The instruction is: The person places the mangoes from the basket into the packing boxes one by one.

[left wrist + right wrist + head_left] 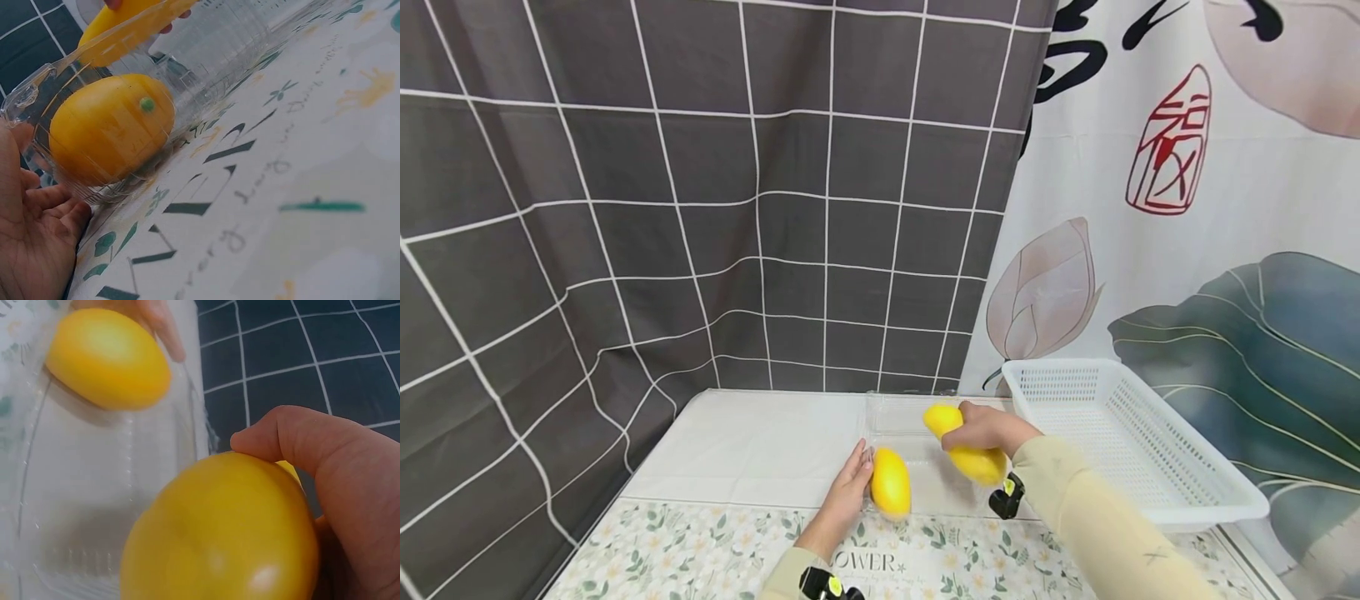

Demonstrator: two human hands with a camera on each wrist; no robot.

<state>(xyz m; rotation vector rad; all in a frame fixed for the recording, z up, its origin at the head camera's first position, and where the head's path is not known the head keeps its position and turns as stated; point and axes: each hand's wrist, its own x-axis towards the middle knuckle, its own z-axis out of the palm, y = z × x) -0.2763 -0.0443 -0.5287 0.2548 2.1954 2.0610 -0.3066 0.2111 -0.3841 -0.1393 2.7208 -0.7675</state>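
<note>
A clear plastic container (925, 493) rests on the table. A yellow mango (891, 483) with a small green dot lies in its left end. My left hand (847, 487) holds that end, its fingers bent against the lower corner in the left wrist view. Over the right part of the container, my right hand (992, 427) grips a long yellow fruit (977, 464), thumb across its top. The fruit's middle is hidden under the hand; its rounded near end (225, 537) fills much of the right wrist view.
To the right stands a white perforated plastic basket (1206, 475), close to my right forearm. A floral cloth (700, 542) covers the table's near part, a plain white surface (760, 442) the far part. Dark checked curtain (790, 225) hangs behind.
</note>
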